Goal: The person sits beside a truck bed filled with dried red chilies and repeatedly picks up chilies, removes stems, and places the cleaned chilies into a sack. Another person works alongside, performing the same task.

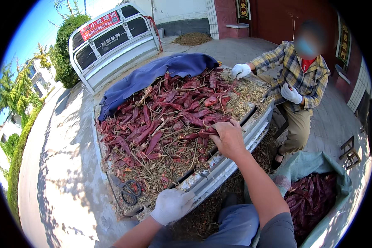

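A broad heap of dried red chili peppers [173, 108] lies on the truck's flat bed, mixed with loose stems [161, 170]. At the heap's near right edge, my bare right hand [230, 139] has its thumb and fingers around a dried red chili pepper [208, 132]. My left hand [173, 205], in a white knit glove, rests at the bed's folded-down metal side [229, 166]; its fingertips are partly hidden. Black-handled scissors [130, 192] lie among the stems to the left of that hand.
Blue cloth [161, 79] covers the heap's far side. Opposite right, a seated person [297, 74] in white gloves reaches toward the bed. A green woven sack [313, 159] of dried chilies stands at my right, near a small wooden stool [350, 153]. The truck cab [114, 46] is beyond.
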A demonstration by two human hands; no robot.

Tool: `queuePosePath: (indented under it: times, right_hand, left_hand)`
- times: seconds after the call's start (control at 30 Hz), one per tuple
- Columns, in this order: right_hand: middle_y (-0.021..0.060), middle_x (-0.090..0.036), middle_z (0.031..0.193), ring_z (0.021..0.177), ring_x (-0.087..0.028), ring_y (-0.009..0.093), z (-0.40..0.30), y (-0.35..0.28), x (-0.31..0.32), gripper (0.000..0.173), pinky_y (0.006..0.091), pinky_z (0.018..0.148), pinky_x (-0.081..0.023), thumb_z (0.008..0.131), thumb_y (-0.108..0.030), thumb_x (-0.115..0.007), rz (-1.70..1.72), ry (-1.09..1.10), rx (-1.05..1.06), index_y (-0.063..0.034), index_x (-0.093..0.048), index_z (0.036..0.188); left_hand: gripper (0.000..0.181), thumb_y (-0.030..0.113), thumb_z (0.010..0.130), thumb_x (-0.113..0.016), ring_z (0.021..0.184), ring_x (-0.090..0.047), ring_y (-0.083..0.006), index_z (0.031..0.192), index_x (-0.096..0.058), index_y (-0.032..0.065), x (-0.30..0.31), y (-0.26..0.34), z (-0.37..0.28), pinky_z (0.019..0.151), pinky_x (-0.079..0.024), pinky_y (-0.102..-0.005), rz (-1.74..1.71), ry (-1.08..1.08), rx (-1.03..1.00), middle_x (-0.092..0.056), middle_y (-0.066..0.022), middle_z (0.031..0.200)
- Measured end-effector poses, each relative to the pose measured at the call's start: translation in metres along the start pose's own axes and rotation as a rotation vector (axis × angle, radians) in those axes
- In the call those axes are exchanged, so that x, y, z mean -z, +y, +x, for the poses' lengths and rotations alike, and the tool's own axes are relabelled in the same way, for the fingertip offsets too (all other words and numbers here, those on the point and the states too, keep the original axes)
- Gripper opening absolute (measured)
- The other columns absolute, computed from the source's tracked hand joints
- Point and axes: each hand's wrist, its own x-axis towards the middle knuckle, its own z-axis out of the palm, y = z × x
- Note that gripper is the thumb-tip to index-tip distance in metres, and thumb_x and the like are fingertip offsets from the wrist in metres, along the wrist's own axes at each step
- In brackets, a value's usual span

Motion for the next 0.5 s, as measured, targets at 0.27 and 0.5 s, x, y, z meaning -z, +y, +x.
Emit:
queuePosePath:
  times: [0.27, 0.5]
  right_hand:
    - [0.0143, -0.071, 0.098, 0.096, -0.069, 0.041, -0.047, -0.090, 0.033, 0.022, 0.0522, 0.084, -0.051, 0.093, -0.018, -0.081, 0.397, -0.236, 0.116, -0.0074, -0.068, 0.107]
    - [0.0160, -0.070, 0.094, 0.090, -0.070, 0.041, -0.090, -0.133, 0.038, 0.028, 0.0494, 0.078, -0.053, 0.094, -0.023, -0.083, 0.578, -0.469, 0.111, -0.0069, -0.067, 0.111]
  left_hand:
    - [0.045, 0.013, 0.088, -0.078, 0.091, -0.075, -0.0354, 0.133, -0.074, 0.0085, 0.072, 0.011, 0.009, 0.088, -0.060, -0.0472, -0.272, 0.476, 0.318, -0.079, -0.0104, 0.105]
    - [0.017, 0.020, 0.084, -0.072, 0.087, -0.074, -0.0316, 0.100, -0.077, 0.0144, 0.107, 0.009, -0.018, 0.074, -0.055, -0.0472, 0.260, 0.019, -0.082, -0.077, -0.0066, 0.092]
